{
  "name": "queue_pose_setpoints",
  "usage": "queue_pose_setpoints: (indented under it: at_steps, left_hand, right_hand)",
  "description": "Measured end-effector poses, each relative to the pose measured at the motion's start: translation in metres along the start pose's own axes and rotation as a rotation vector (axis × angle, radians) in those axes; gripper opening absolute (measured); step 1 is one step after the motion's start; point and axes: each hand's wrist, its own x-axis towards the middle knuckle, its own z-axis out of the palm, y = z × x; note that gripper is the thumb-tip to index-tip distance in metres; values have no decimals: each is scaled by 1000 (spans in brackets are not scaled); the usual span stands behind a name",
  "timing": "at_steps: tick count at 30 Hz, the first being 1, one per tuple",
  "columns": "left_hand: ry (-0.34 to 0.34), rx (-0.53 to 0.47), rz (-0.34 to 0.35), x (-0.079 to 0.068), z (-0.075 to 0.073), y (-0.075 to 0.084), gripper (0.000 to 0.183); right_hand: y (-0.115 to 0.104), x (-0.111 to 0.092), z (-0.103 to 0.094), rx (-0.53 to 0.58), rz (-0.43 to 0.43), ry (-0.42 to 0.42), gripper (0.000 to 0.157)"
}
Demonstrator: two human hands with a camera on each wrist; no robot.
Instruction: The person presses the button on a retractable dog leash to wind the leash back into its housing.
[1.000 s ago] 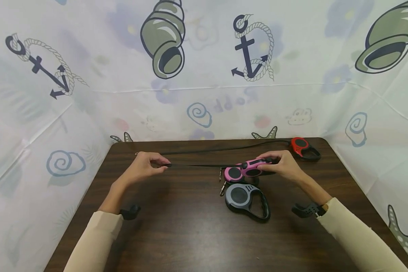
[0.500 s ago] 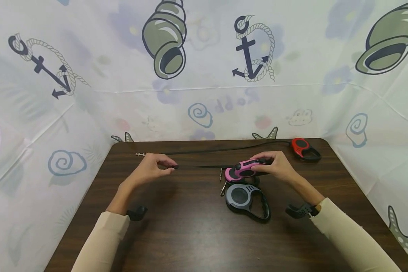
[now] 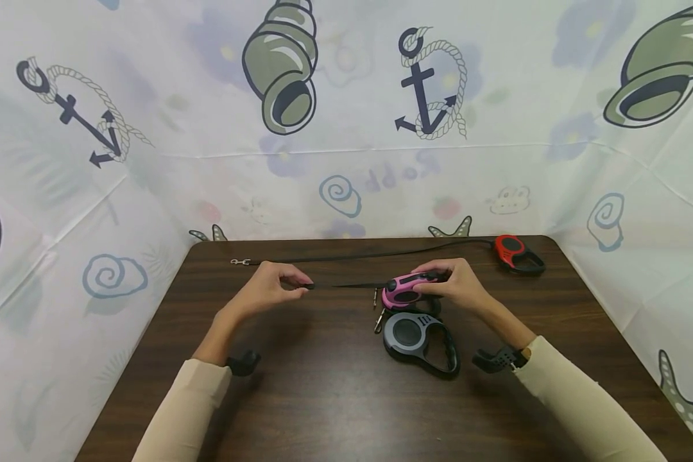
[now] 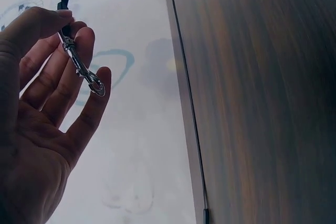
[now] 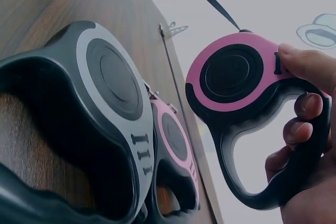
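Note:
My right hand [image 3: 462, 285] grips the black loop handle of a pink retractable dog leash [image 5: 231, 72], its thumb by the button on the casing. From the casing a black strap [image 5: 218, 6] runs out to my left hand [image 3: 268, 290]. There the thumb and fingers pinch the strap's end, just above a metal snap clip [image 4: 79, 64] that hangs over the palm. The held leash is off the table. Below it lies a second pink leash [image 5: 176, 135], mostly hidden in the head view, beside a grey leash [image 3: 407, 332] with a black handle.
A red retractable leash [image 3: 511, 247] lies at the back right of the dark wooden table [image 3: 323, 398]. Its black cord [image 3: 352, 257] stretches along the back edge to a metal clip [image 3: 240, 262]. Patterned cloth [image 3: 346, 115] hangs behind and at both sides.
My two hands have come closer together, the left moving right and the right moving left with the pink leash. The strap between them is shorter. The leashes on the table stay put.

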Motion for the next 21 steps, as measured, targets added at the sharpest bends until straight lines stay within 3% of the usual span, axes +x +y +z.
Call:
queue_pose_setpoints:
  at_steps: [21]
  left_hand:
    - [-51, -59, -26, 13, 23, 8, 15]
  right_hand:
    - [-3, 11, 25, 63, -40, -59, 28]
